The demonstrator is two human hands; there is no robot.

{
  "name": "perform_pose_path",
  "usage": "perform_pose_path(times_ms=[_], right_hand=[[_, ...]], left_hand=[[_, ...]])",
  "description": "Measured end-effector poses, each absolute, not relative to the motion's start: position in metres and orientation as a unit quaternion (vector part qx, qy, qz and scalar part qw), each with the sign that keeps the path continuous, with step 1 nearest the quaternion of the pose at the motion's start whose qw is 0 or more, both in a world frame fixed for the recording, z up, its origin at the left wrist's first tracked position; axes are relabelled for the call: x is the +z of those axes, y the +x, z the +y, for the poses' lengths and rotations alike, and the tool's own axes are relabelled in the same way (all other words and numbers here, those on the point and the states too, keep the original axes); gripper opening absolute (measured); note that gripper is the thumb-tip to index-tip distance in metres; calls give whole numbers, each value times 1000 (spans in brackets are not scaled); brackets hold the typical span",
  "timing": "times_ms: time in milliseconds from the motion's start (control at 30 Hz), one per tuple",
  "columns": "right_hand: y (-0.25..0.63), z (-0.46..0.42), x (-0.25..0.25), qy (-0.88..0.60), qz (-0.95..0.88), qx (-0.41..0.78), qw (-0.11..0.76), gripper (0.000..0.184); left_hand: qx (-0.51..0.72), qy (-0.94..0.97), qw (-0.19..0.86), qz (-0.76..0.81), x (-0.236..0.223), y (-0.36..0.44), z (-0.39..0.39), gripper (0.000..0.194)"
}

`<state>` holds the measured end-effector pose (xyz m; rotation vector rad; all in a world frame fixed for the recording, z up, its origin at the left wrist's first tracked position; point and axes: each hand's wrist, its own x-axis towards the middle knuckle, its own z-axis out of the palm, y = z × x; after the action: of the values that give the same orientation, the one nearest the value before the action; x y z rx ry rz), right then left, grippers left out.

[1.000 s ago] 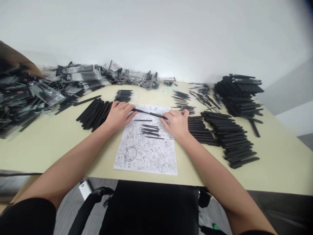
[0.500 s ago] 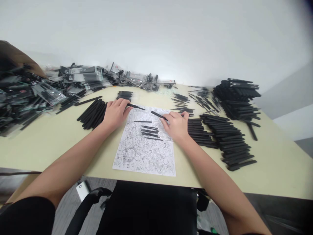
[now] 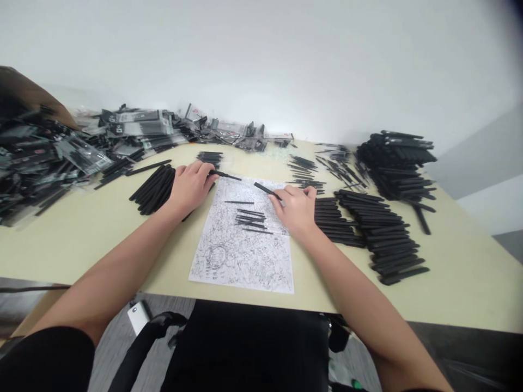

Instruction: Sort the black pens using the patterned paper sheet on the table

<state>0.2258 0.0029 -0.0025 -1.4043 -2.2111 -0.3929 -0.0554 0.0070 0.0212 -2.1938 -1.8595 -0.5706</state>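
Observation:
My left hand (image 3: 191, 188) is closed on a black pen (image 3: 224, 175), whose thin end points right over the top of the scribbled paper (image 3: 241, 267). Under that palm another dark stick partly shows, and a fanned heap of black pens (image 3: 153, 189) lies just left of it. Fingers and thumb of my right hand (image 3: 295, 208) pinch a black pen tube (image 3: 265, 189), pointing up-left; whether it is a cap or a barrel I cannot tell. The two held pieces are apart. Several thin black refills (image 3: 250, 219) lie on the paper between my hands.
Rows of black pens (image 3: 379, 234) lie right of my right hand, with a taller stack (image 3: 396, 163) behind. Thin refills (image 3: 302, 169) are spread beyond it. Clear plastic packets (image 3: 139, 125) pile along the wall and left side. A small bundle (image 3: 210, 159) lies behind my left hand.
My left hand has shifted slightly left with its pen, and the gap to the right-hand piece is a little wider. A dark stick now shows beneath the left hand. My right hand has barely moved.

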Motion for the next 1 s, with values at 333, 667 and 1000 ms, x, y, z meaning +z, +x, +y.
perform_pose_path(times_ms=[333, 667, 1000], right_hand=[[232, 9, -7, -533, -792, -154, 256, 35], [229, 6, -5, -527, -797, -149, 254, 38], [229, 6, -5, -528, -798, -140, 253, 36]], left_hand=[[-221, -666, 114, -704, 26, -80, 16, 29], [-220, -669, 122, -699, 20, -92, 21, 27], [-248, -668, 107, -693, 24, -92, 21, 29]])
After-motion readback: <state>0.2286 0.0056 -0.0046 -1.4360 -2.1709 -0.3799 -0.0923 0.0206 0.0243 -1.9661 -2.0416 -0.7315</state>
